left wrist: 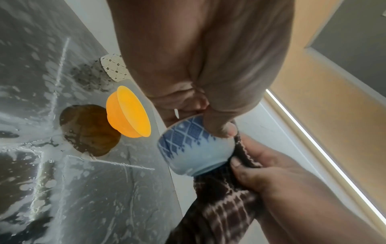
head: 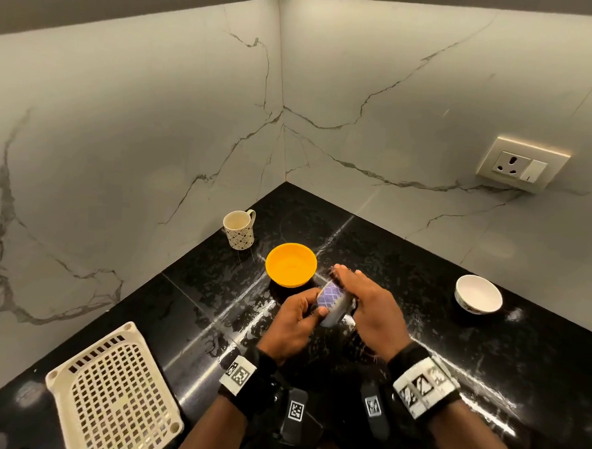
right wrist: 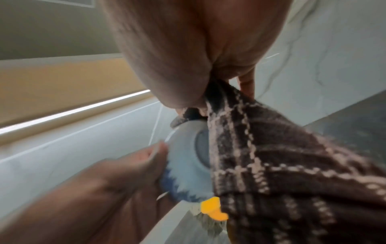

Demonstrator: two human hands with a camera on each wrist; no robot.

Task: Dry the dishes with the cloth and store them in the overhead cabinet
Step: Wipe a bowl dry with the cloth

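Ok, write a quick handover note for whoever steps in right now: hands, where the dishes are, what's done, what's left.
Left hand grips the blue patterned cup, held above the counter.
Right hand holds the checked cloth against the cup's base; drying is under way.
Waiting on the counter: orange bowl, patterned mug, white bowl. Rack sits at front left.
Nothing seen stored yet; the cabinet is out of view.
Left: finish the cup, dry the other three, store all.
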